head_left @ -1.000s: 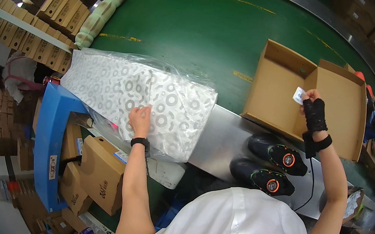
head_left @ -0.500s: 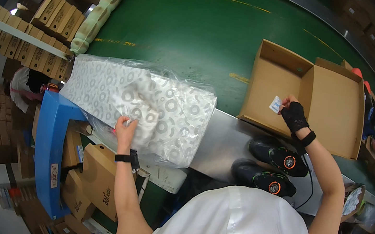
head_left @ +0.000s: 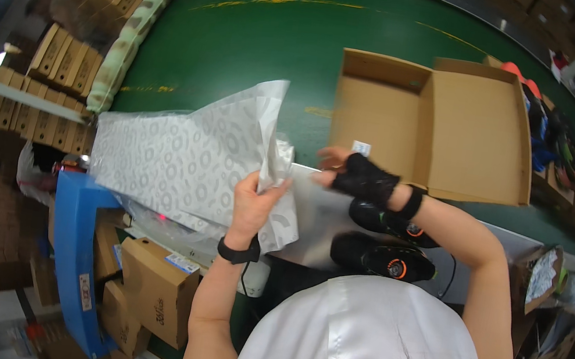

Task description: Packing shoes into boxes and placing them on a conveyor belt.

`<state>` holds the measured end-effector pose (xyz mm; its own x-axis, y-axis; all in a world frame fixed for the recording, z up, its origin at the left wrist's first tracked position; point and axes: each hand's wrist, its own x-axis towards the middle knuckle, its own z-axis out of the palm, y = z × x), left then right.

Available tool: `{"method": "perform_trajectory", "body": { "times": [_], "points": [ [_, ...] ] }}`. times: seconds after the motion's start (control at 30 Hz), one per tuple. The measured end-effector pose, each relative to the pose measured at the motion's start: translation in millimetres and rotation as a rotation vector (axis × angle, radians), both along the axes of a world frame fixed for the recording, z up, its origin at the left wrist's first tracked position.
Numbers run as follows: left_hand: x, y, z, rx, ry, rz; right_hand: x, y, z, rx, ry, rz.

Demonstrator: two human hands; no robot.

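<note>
My left hand (head_left: 253, 208) pinches the edge of a patterned tissue paper sheet (head_left: 188, 150), lifting its right end off the stack beneath. My right hand (head_left: 366, 178), in a black fingerless glove, hovers at the near edge of an open brown shoe box (head_left: 485, 138). Its fingers are apart and point toward the paper. A small white label (head_left: 360, 148) shows just beyond that hand, inside the box. Close to my body, two black shoes with orange details lie on the metal surface: the nearer shoe (head_left: 383, 258) and the farther shoe (head_left: 368, 214), partly hidden by my right wrist.
A green table (head_left: 263, 42) stretches away behind the box. At the left stand a blue frame (head_left: 73, 244), closed cartons (head_left: 156, 286) and racks of shoe boxes (head_left: 60, 60). More shoes (head_left: 566, 154) line the right side. A padded camouflage roll (head_left: 129, 44) borders the table's left edge.
My left hand has raised the tissue paper's end and moved right. My right hand has let go of the label, now in the box, and moved left toward the paper. The view has shifted.
</note>
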<state>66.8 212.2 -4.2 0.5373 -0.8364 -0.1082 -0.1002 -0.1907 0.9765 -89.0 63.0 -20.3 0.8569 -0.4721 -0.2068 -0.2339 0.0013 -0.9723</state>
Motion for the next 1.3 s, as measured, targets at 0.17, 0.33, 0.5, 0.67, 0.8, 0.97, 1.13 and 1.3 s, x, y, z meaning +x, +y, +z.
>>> {"method": "perform_trajectory", "body": {
  "times": [0.17,0.33,0.5,0.67,0.8,0.97,1.13,1.3],
  "points": [
    [-26,-16,39,0.113,-0.210,-0.296,1,10,6,0.165,0.082,-0.089],
    [1,1,65,-0.337,-0.384,0.261,-57,-103,-21,-0.958,-0.111,-0.576],
    [-41,-20,86,-0.519,-1.012,-0.612,-170,-201,27,-1.097,0.156,-0.862],
    [109,41,-21,0.331,-1.363,-0.663,-344,-240,81,-1.456,0.729,-0.930],
    [257,125,-45,1.283,-1.333,-0.291,-423,-211,96,-1.275,0.846,-1.164],
    [235,127,3,1.666,-1.088,-0.584,-484,-181,76,-1.174,1.002,-1.422],
    [41,9,59,1.097,-0.511,-1.185,-481,-179,73,-1.058,0.970,-1.527],
    [3,-156,51,-0.123,-0.701,-0.135,-507,-175,50,-1.283,0.836,-1.581]
  ]
}}
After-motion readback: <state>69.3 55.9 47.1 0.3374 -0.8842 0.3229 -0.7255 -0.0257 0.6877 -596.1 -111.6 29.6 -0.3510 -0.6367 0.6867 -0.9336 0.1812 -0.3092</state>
